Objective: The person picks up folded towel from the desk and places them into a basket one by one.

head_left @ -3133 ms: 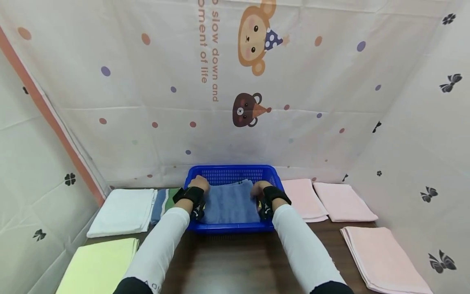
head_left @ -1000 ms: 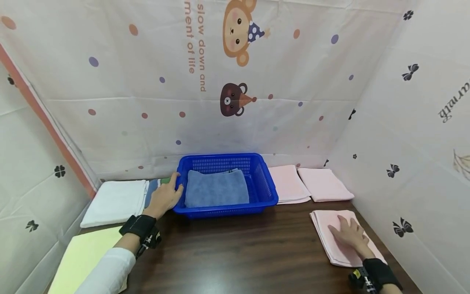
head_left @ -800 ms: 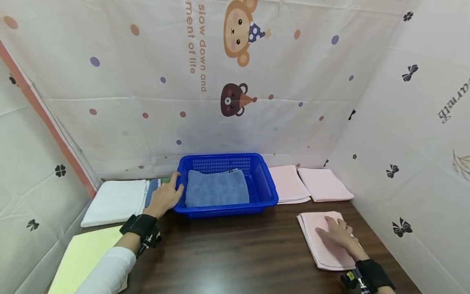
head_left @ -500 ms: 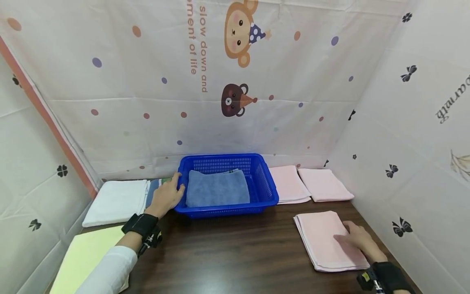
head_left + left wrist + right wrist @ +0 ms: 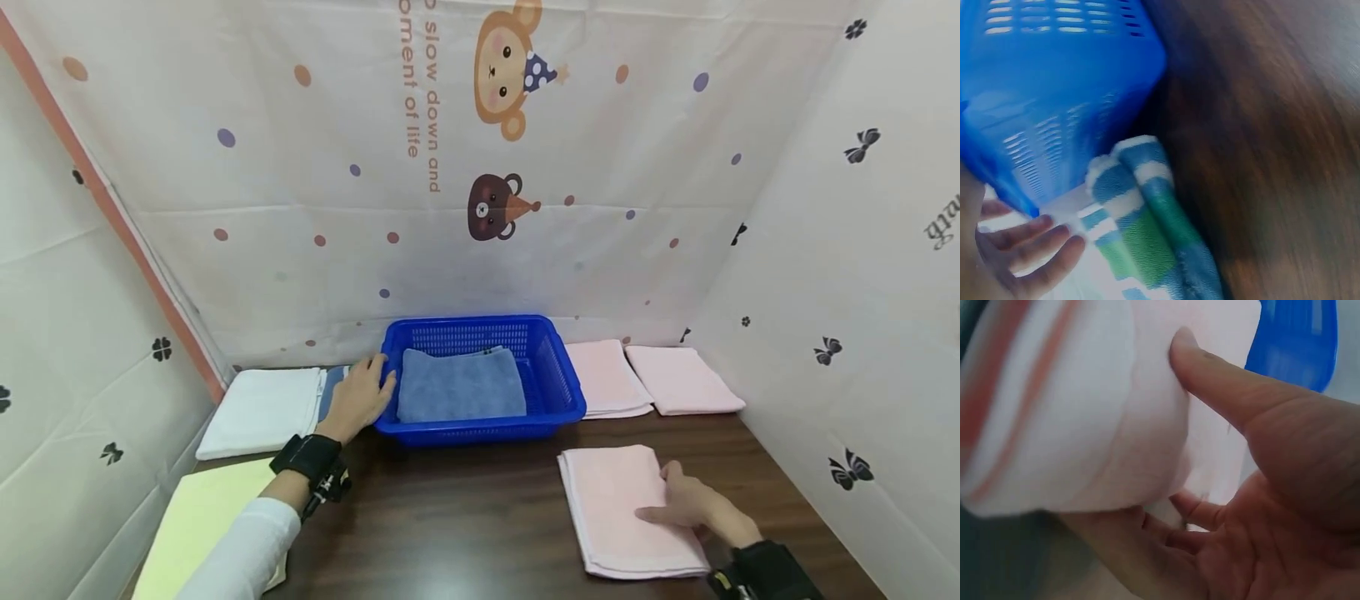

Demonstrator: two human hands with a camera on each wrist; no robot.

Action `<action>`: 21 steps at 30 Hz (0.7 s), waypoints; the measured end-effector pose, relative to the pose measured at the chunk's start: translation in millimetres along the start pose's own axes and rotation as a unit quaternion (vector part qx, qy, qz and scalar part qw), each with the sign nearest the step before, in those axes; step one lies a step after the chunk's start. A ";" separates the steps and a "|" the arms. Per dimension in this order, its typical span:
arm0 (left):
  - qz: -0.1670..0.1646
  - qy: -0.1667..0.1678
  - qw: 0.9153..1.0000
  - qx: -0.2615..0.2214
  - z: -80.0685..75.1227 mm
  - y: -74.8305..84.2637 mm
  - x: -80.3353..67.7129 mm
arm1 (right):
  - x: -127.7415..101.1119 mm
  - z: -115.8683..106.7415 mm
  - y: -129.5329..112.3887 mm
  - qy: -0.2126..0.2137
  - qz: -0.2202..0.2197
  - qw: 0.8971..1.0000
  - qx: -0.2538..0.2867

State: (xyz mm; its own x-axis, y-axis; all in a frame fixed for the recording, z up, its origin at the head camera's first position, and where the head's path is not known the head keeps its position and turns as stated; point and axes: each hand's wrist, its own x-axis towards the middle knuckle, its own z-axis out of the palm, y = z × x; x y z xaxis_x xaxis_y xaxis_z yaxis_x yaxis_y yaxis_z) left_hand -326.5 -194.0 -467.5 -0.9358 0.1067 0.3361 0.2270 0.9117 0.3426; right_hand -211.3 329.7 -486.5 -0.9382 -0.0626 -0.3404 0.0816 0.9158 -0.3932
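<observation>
Left hand (image 5: 363, 400) out flat, fingers relaxed against the blue basket (image 5: 558, 392) left wall; right hand (image 5: 693, 510) low, well right of basket, thumb on top, fingers curled under.

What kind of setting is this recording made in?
Probably a staged recording booth, not a home: printed cartoon cloth backdrop walls in a dark wooden table, with folded pink towels and a blue plastic basket laid out.

Dark wooden table (image 5: 465, 517); cartoon-print cloth walls (image 5: 315, 150) on three sides.
</observation>
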 end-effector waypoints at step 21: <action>0.057 -0.111 0.988 -0.095 21.6 112.3 -137.8 | 6.4 72.3 -144.5 0.020 -0.104 0.994 0.011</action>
State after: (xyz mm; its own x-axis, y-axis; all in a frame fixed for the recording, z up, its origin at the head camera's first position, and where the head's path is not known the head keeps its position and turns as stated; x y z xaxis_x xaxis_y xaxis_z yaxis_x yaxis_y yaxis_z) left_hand -178.0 -97.8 -494.3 -0.9324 0.3085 0.1883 0.3614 0.8002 0.4786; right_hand -204.7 168.3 -493.6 -0.9481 -0.2337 -0.2158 -0.1090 0.8761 -0.4697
